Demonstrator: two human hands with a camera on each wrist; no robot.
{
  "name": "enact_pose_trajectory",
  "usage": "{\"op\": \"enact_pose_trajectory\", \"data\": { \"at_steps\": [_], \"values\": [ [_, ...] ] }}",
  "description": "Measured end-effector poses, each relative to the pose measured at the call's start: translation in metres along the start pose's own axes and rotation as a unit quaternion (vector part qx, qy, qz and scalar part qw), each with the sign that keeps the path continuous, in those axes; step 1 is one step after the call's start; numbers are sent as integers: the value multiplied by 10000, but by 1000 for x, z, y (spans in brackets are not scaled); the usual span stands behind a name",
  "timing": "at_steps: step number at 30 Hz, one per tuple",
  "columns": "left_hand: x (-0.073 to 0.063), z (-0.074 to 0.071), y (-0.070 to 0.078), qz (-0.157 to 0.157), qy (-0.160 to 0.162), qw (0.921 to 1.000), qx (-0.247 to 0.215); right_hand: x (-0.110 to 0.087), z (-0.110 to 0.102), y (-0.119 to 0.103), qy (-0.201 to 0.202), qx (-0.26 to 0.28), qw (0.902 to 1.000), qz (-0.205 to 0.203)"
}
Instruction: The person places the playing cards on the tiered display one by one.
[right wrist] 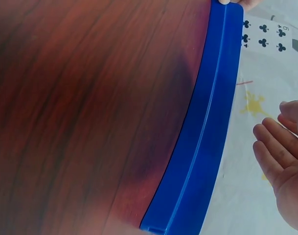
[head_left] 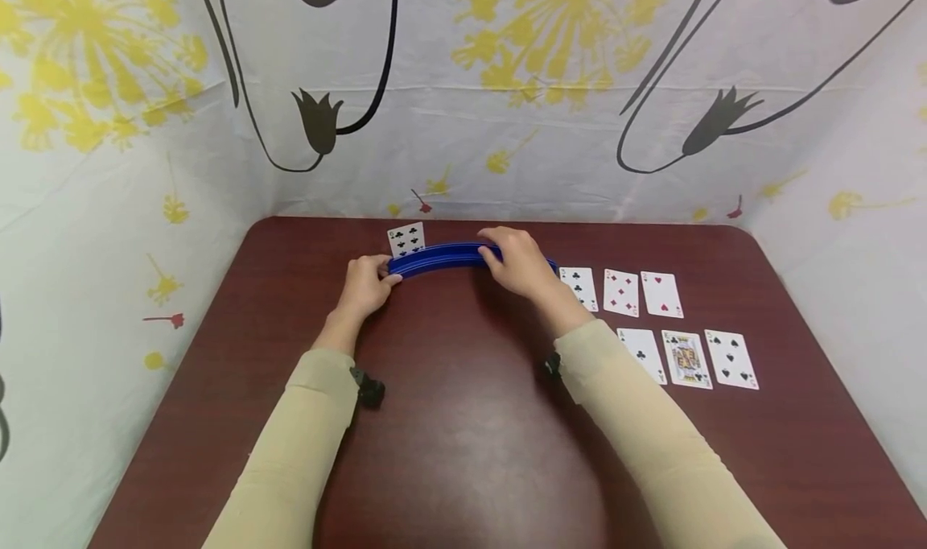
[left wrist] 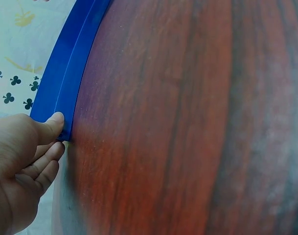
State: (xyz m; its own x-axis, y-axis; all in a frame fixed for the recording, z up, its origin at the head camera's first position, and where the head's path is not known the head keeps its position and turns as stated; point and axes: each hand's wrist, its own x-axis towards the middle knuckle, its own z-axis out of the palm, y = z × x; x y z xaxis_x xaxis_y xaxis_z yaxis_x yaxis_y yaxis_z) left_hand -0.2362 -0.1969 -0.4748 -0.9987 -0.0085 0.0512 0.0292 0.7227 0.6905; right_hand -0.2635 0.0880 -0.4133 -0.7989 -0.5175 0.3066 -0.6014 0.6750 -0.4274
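A blue curved card holder (head_left: 449,254) lies near the far side of the table. My left hand (head_left: 365,283) pinches its left end, thumb on top in the left wrist view, where the holder (left wrist: 73,63) runs up and away. A clubs playing card (head_left: 407,239) stands upright in the holder close to that end. Over the right part of the holder is my right hand (head_left: 523,263). In the right wrist view this hand (right wrist: 286,152) has its fingers extended, beside the holder (right wrist: 202,122) and apart from it, with nothing in them.
To the right on the brown table (head_left: 463,452), face-up cards lie in two rows. A clubs card (head_left: 578,285), a diamonds card (head_left: 621,293) and a hearts card (head_left: 662,295) form the far row. Nearer are an ace (head_left: 637,348), a king (head_left: 686,360) and a spades card (head_left: 731,360).
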Motion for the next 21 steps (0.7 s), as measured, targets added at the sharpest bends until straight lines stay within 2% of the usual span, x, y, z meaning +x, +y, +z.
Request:
{"op": "enact_pose_trajectory", "data": {
  "at_steps": [13,21],
  "values": [
    [0,-1,1,66,-12,9996,258,-12,-6,13,219,-74,9997,-39],
    [0,-1,1,44,-30,9997,218,-23,-14,21,293,-90,9995,3]
  ]
}}
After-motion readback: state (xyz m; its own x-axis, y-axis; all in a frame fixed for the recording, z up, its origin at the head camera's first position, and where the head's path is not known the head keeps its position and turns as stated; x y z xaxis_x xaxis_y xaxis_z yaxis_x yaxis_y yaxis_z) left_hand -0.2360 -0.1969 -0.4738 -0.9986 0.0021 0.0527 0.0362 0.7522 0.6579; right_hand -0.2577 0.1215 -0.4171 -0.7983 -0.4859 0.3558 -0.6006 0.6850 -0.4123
